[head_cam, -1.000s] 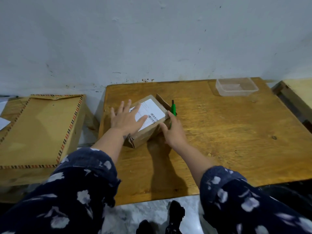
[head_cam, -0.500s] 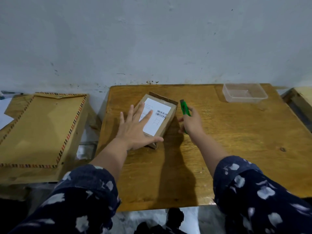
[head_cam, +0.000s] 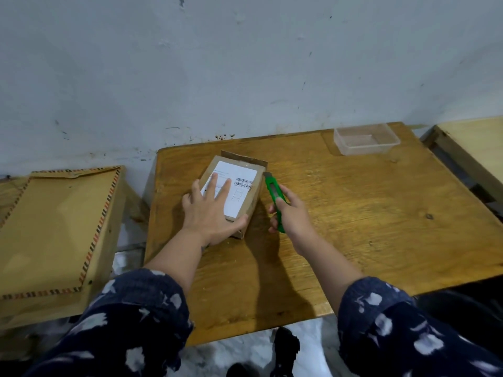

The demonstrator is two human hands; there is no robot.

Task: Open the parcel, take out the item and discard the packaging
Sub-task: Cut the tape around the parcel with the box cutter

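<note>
Head view: clear tub (head_cam: 366, 139) behind parcel (head_cam: 231, 186).

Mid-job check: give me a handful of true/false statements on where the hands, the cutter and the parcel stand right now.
1. The left hand lies flat on the parcel. True.
2. The right hand holds a green cutter. True.
3. The cutter's tip is inside the parcel. False: it is beside the parcel's right edge, and contact cannot be judged.
4. The plastic tub sits on the parcel. False: it stands apart at the far right of the table.
5. The parcel's label faces up. True.
</note>
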